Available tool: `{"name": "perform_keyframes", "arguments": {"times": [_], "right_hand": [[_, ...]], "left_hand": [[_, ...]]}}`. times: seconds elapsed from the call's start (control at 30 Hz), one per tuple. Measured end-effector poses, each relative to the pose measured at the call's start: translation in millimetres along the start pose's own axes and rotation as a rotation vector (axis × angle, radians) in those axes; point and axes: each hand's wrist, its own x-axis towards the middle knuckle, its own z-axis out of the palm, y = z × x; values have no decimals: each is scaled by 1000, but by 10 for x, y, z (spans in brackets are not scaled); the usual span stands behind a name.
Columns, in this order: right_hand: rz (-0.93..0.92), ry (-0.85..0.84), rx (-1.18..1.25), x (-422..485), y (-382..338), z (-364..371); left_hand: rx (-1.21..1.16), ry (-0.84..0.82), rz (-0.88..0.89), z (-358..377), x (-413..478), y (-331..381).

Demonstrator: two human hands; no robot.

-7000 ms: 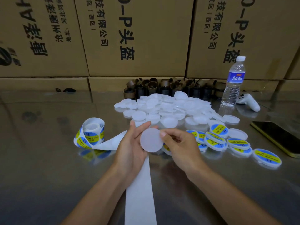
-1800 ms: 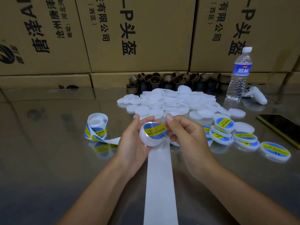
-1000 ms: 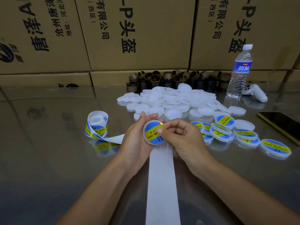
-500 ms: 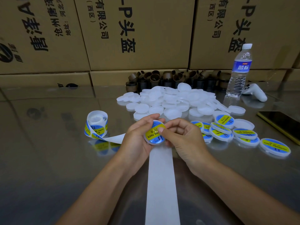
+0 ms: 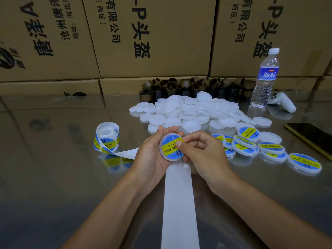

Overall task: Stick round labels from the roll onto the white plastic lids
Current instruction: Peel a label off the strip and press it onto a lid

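My left hand (image 5: pixel 152 153) grips a white plastic lid (image 5: pixel 170 149) that bears a blue and yellow round label. My right hand (image 5: pixel 203 153) holds the lid's right side, its thumb pressing on the label. The label roll (image 5: pixel 106 137) stands on the table to the left, and its bare white backing strip (image 5: pixel 179 203) runs under my hands toward me. A heap of plain white lids (image 5: pixel 194 112) lies behind my hands. Several labelled lids (image 5: pixel 251 146) lie to the right.
A water bottle (image 5: pixel 265 78) and a white controller (image 5: pixel 283 103) stand at the back right. A phone (image 5: pixel 312 135) lies at the right edge. Brown cardboard cores (image 5: pixel 188 87) line the foot of stacked cartons (image 5: pixel 152 36) behind the reflective table (image 5: pixel 53 177).
The label went onto the plain lid. My left fingers, curled over its top half a second ago, have drawn back, and my right thumb still presses on the label.
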Motion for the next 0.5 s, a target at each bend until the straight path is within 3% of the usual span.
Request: {"name": "perform_keyframes", "arguments": {"times": [0.5], "right_hand": [[-14,27,-36,6,25,-3]], "left_hand": [[1,-59,6,7,-14,-1]]}}
